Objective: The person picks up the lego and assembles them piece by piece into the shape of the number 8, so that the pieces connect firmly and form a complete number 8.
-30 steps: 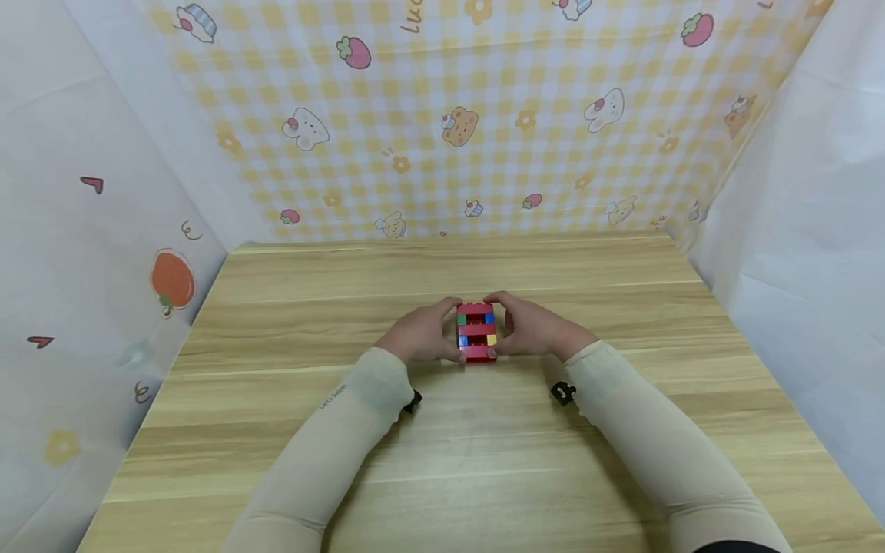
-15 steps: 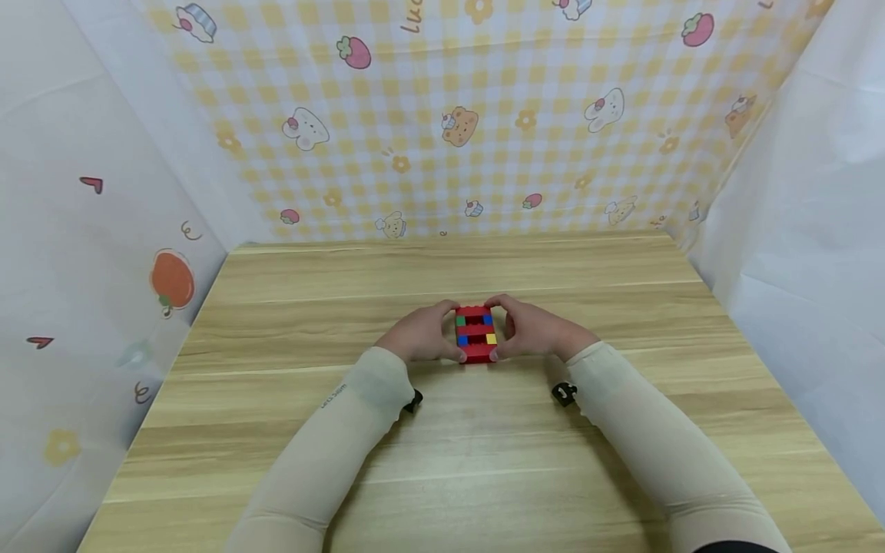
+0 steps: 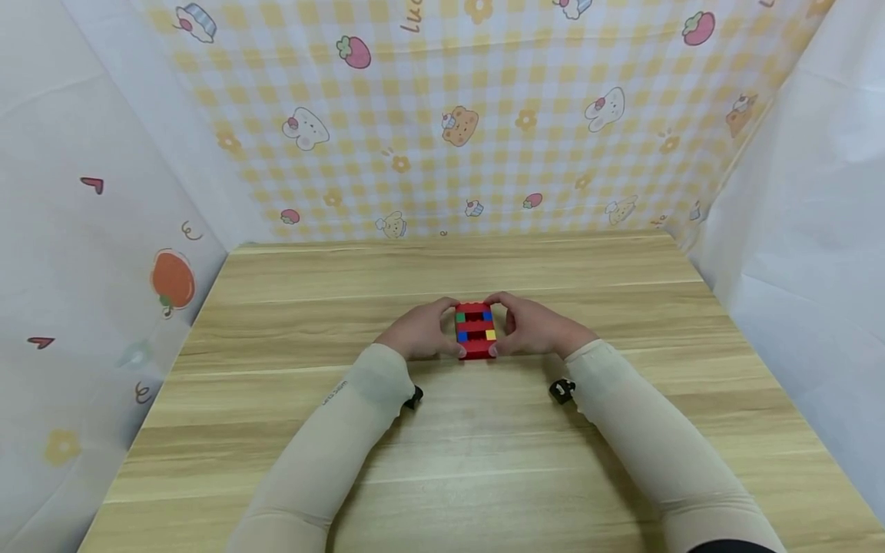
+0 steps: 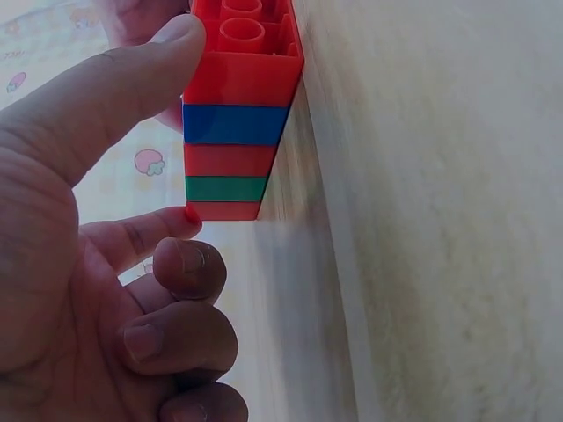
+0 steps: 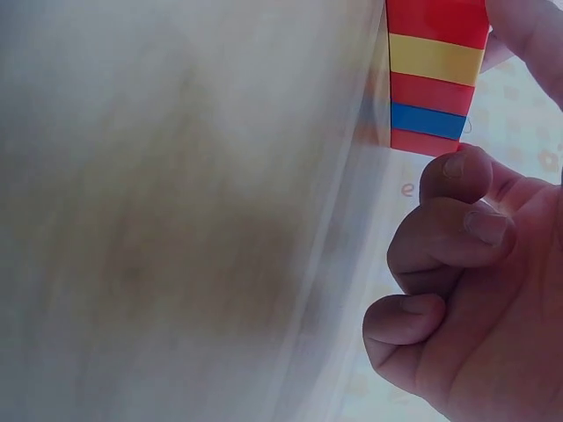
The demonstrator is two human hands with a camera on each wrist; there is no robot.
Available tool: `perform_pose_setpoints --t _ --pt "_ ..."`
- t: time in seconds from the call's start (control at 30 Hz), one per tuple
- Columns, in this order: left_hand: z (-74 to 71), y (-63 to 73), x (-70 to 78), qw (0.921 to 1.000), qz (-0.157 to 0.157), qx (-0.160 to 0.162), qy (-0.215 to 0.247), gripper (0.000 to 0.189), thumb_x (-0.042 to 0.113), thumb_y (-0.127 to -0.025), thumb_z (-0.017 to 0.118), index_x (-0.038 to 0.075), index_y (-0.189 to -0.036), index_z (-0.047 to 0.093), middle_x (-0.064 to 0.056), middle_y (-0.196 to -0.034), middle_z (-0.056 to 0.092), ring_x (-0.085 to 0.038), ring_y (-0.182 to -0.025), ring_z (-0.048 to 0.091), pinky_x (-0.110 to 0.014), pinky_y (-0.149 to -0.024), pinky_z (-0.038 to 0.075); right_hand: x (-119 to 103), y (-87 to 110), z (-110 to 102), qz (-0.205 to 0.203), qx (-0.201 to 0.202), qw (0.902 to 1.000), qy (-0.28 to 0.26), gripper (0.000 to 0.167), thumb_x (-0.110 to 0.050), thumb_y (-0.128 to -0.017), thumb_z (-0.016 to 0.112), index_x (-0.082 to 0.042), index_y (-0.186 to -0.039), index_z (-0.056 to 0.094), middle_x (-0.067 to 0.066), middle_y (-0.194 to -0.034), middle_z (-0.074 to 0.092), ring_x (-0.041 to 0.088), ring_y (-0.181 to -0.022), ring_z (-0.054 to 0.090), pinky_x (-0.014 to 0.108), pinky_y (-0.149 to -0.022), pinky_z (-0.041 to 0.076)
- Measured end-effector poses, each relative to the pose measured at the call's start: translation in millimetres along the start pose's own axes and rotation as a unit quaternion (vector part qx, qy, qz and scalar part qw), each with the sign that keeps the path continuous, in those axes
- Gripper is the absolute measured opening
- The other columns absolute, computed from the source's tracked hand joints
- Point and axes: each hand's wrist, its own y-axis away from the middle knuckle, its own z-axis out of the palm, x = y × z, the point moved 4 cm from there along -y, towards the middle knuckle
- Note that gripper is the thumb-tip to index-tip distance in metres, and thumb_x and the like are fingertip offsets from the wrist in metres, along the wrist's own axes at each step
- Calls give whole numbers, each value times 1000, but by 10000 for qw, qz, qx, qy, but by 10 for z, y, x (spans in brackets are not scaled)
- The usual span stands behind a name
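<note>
Between both hands is a block of toy bricks [image 3: 475, 326], lying on its side at the table's middle. Long red bricks alternate with small green, blue and yellow ones, leaving two gaps. My left hand [image 3: 420, 332] pinches its left side, thumb at the near end and index finger at the far end. On the right side, my right hand [image 3: 535, 326] pinches it the same way. In the left wrist view the red end brick [image 4: 242, 79] shows its hollow underside with tubes. A yellow brick [image 5: 435, 59] and a blue brick [image 5: 428, 120] show in the right wrist view.
The wood-grain table [image 3: 477, 461] reaches back to a yellow checked cloth [image 3: 429, 169] with printed animals. White cloth [image 3: 816, 192] hangs at the right, and printed white cloth [image 3: 90, 307] at the left. A small black object [image 3: 562, 390] sits by the right sleeve.
The brick block tilted slightly, its near end shifting toward me and then back a little. Both hands kept their pinch and barely moved with it.
</note>
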Motion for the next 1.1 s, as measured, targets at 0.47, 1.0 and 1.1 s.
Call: perform_pose_setpoints --t 0.47,1.0,1.1 --pt "-6 -16 -37 9999 -53 74 128 92 38 -85 90 31 -162 39 -5 -165 44 -32 -147 44 -60 -120 36 -13 -6 -20 28 29 10000 -66 89 -32 -86 89 -25 -160 41 8 -92 58 23 -82 54 37 -72 46" --pt "-41 -5 -33 9999 -130 34 72 94 37 -86 89 31 -164 37 -4 -167 41 -33 -150 41 -60 -120 35 -50 -44 -27 172 -21 9997 172 91 -35 -86 89 -27 -161 39 10 -100 58 24 -87 54 37 -73 47" --pt "-43 -3 -32 9999 -115 52 44 94 37 -86 89 30 -164 37 -5 -166 42 -33 -150 41 -60 -120 36 -41 -52 -20 180 -16 9997 169 91 -36 -86 89 -28 -161 39 10 -101 58 24 -88 55 37 -73 47"
